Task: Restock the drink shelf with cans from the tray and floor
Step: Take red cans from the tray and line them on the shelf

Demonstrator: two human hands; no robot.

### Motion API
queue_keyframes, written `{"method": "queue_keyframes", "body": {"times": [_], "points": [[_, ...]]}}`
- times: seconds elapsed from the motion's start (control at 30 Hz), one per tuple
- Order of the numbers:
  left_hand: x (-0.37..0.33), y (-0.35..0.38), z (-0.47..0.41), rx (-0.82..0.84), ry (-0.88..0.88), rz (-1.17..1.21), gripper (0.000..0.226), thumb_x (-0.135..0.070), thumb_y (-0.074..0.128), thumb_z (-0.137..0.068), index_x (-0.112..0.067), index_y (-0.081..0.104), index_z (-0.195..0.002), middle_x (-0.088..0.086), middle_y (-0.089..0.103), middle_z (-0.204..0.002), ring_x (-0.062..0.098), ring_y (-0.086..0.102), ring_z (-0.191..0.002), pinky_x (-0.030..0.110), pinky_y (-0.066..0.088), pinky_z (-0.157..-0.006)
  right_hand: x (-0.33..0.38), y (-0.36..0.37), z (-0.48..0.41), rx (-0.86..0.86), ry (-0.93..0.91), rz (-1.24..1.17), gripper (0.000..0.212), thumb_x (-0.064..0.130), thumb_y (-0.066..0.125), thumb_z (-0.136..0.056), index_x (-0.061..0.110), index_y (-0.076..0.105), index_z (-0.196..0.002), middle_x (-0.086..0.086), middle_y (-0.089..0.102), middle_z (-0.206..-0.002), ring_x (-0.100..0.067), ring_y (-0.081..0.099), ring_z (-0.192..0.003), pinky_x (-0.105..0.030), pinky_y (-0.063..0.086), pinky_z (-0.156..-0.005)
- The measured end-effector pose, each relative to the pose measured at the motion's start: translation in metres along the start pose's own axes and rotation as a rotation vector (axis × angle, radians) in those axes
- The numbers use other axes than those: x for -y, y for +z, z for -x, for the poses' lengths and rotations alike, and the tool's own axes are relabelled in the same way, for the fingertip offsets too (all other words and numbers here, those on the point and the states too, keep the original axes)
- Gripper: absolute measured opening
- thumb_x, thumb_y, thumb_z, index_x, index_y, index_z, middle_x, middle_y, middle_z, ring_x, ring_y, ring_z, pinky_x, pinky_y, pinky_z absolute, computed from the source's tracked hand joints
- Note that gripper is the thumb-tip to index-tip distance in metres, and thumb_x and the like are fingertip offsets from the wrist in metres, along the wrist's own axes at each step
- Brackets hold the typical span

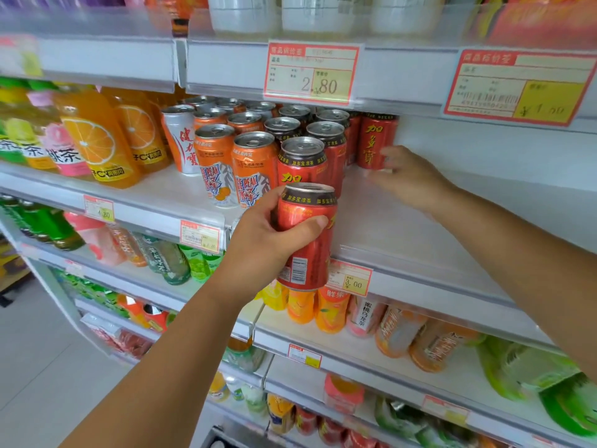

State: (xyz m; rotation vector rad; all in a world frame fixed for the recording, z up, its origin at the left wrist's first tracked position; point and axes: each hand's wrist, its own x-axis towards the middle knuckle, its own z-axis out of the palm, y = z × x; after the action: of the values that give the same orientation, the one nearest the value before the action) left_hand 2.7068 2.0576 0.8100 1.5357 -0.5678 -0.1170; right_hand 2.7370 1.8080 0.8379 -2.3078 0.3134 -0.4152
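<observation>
My left hand (258, 240) grips a red herbal-tea can (307, 240) upright, in front of the drink shelf's (403, 231) edge. On the shelf stand rows of the same red cans (302, 163), the front one right behind the held can. Farther back to the right stands a single red can (374, 140). My right hand (413, 182) reaches over the bare shelf board to it, blurred; its fingertips lie against that can's lower right side and the thumb points left below it. No tray or floor cans are in view.
Orange soda cans (255, 163) and an orange-white can (181, 140) stand left of the red rows, orange juice bottles (97, 140) farther left. A shelf with price tags (311, 72) hangs close above. Lower shelves hold lying bottles (400, 328). Bare board lies right of the red cans.
</observation>
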Motion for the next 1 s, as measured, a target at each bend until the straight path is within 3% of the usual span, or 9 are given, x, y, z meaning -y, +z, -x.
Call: {"method": "queue_keyframes", "body": {"times": [0.07,0.17,0.27,0.47,0.57,0.63,0.77,0.9,1.0], "points": [[-0.006,0.000,0.000,0.008,-0.002,0.065,0.039,-0.022,0.074,-0.072,-0.022,0.066,-0.111,-0.002,0.076,-0.097,0.011,0.072,-0.091,0.020,0.055,-0.075,0.010,-0.008,0.045,0.116,-0.097,-0.078,0.049,0.021,0.067,-0.087,0.024,0.049,-0.134,0.000,0.057,-0.133,-0.011,0.053,-0.118,-0.026,0.041,-0.103],[-0.015,0.008,0.000,0.034,0.056,0.106,0.045,-0.017,0.072,-0.073,-0.015,0.063,-0.117,-0.003,0.075,-0.099,0.009,0.070,-0.092,0.018,0.053,-0.076,0.023,-0.014,0.103,0.415,-0.145,-0.364,0.071,0.007,0.075,-0.079,0.031,0.040,-0.136,0.005,0.055,-0.136,-0.002,0.051,-0.123,-0.014,0.039,-0.104],[-0.024,0.025,-0.001,0.060,0.120,0.120,0.048,-0.013,0.073,-0.075,-0.014,0.060,-0.121,-0.004,0.074,-0.102,0.008,0.069,-0.095,0.020,0.053,-0.079,0.026,-0.009,0.127,0.539,-0.147,-0.556,0.080,0.008,0.074,-0.069,0.029,0.039,-0.138,0.007,0.059,-0.133,-0.006,0.056,-0.122,-0.022,0.045,-0.101],[-0.028,0.046,-0.003,0.067,0.203,0.009,0.066,-0.023,0.075,-0.079,-0.018,0.048,-0.139,-0.009,0.067,-0.123,0.007,0.062,-0.116,0.025,0.048,-0.099,0.015,-0.013,0.119,0.296,-0.089,-0.520,0.082,0.014,0.090,-0.058,0.015,0.050,-0.130,-0.001,0.068,-0.120,-0.019,0.066,-0.109,-0.038,0.055,-0.090],[-0.011,0.032,-0.001,-0.062,0.244,-0.368,0.069,-0.054,0.074,-0.074,-0.030,0.053,-0.135,-0.024,0.060,-0.117,0.000,0.051,-0.118,0.008,0.035,-0.099,0.002,-0.022,0.095,0.127,-0.053,-0.343,0.088,0.034,0.095,-0.049,0.020,0.052,-0.125,0.002,0.069,-0.115,-0.016,0.068,-0.104,-0.041,0.054,-0.091],[0.006,0.018,0.001,-0.139,0.306,-0.610,0.056,-0.058,0.073,-0.073,-0.027,0.067,-0.120,-0.020,0.063,-0.106,0.001,0.049,-0.109,0.001,0.030,-0.091,-0.004,-0.023,0.075,0.030,-0.011,-0.138,0.085,0.049,0.092,-0.047,0.024,0.054,-0.119,0.008,0.068,-0.112,-0.010,0.066,-0.101,-0.035,0.052,-0.090],[0.040,0.003,-0.003,-0.111,0.423,-0.813,0.051,-0.059,0.068,-0.069,-0.022,0.076,-0.103,-0.006,0.073,-0.100,0.011,0.053,-0.100,0.015,0.033,-0.091,0.000,-0.011,0.045,-0.102,0.048,-0.006,0.077,0.040,0.089,-0.059,0.015,0.052,-0.121,0.005,0.061,-0.108,-0.012,0.059,-0.096,-0.024,0.042,-0.078],[0.059,0.001,-0.006,-0.095,0.462,-0.839,0.047,-0.061,0.067,-0.070,-0.026,0.074,-0.100,-0.010,0.071,-0.097,0.018,0.060,-0.097,0.035,0.042,-0.092,0.004,0.011,0.021,-0.183,0.086,-0.007,0.082,0.036,0.089,-0.061,0.009,0.041,-0.123,-0.002,0.057,-0.113,-0.018,0.057,-0.099,-0.030,0.045,-0.083],[0.062,0.000,-0.008,-0.094,0.454,-0.778,0.043,-0.059,0.070,-0.070,-0.027,0.074,-0.098,-0.011,0.070,-0.096,0.018,0.059,-0.097,0.038,0.043,-0.091,0.005,0.025,0.008,-0.267,0.092,-0.024,0.083,0.034,0.088,-0.063,0.006,0.037,-0.122,-0.009,0.059,-0.120,-0.026,0.059,-0.108,-0.038,0.048,-0.091]]}}
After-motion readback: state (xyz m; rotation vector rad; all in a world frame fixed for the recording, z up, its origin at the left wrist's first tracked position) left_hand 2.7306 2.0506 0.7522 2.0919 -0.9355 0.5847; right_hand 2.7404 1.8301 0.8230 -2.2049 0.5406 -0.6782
